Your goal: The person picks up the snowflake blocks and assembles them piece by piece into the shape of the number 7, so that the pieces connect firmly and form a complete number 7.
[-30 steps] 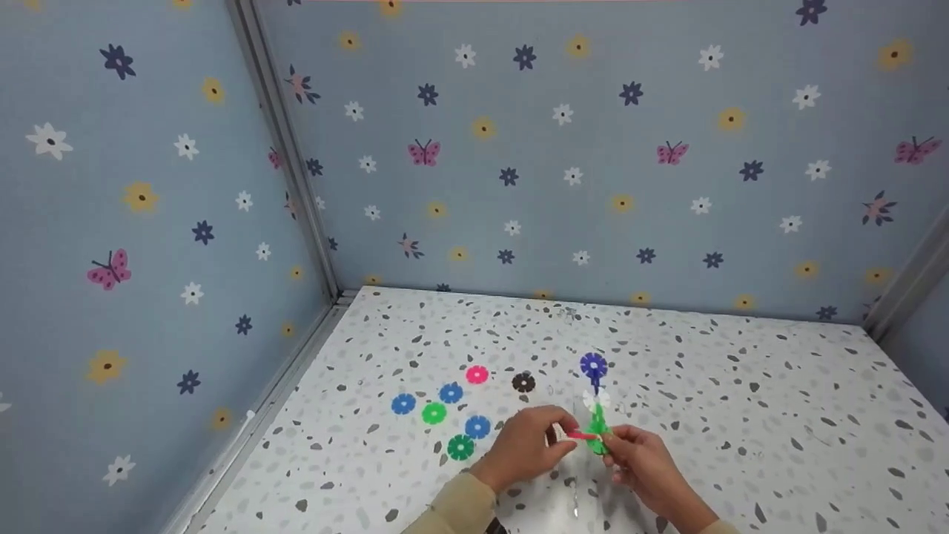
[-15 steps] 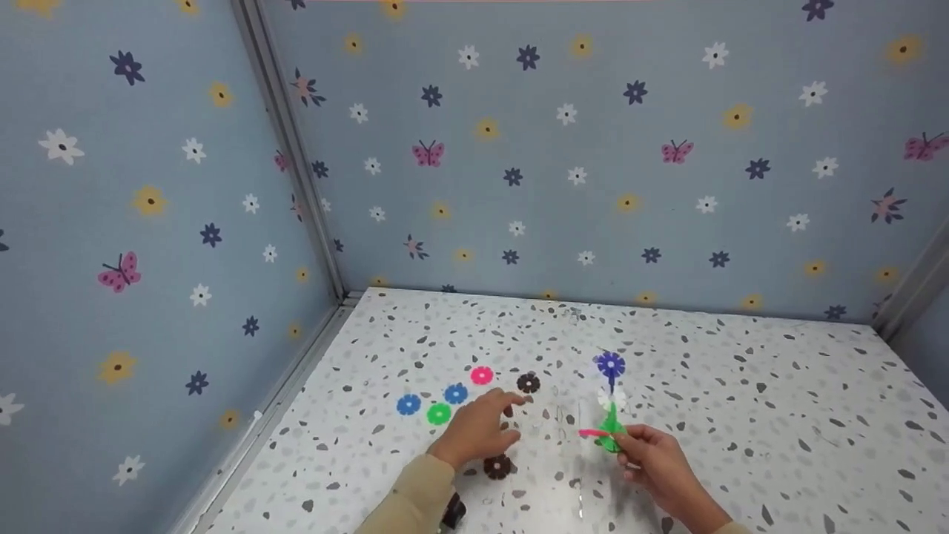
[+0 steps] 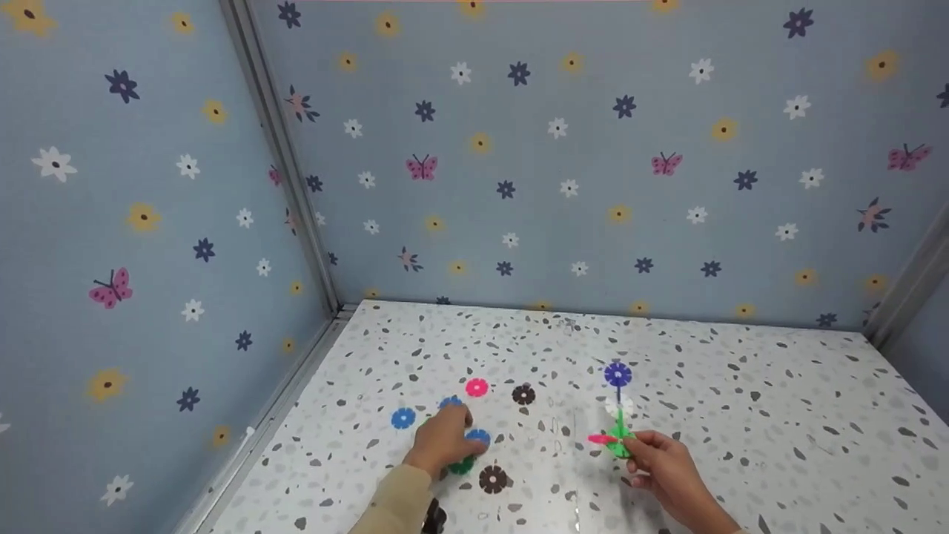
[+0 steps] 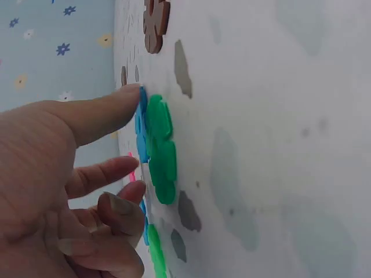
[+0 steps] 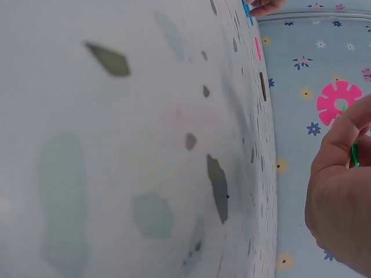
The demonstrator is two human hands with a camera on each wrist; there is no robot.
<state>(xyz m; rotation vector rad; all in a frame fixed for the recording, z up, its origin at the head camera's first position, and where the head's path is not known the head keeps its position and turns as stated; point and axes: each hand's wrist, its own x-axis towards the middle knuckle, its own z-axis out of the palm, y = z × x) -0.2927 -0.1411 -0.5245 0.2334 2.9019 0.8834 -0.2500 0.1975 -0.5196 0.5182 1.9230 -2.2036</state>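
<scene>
My right hand (image 3: 667, 463) pinches a bright green notched plastic disc (image 3: 621, 447), part of a chain of interlocking discs. A pink disc (image 5: 339, 103) juts out leftward from it. Farther along the chain come a white disc (image 3: 629, 406) and a dark blue disc (image 3: 617, 374). My left hand (image 3: 440, 439) is low over the loose discs. Its thumb and forefinger reach opposite edges of a blue disc (image 4: 141, 128) lying on the table. Right beside that disc is a dark green disc (image 4: 162, 152), partly covered by the hand in the head view.
Other loose discs lie around the left hand: a blue disc (image 3: 403, 418), a pink disc (image 3: 477, 387), a brown disc (image 3: 523, 394) and a nearer brown disc (image 3: 492, 480). The speckled white table (image 3: 741, 400) meets patterned blue panels (image 3: 563, 148) behind and at the left.
My left hand has left the pink disc on the chain and moved left to the loose blue disc. The right hand keeps holding the chain, shifted slightly right.
</scene>
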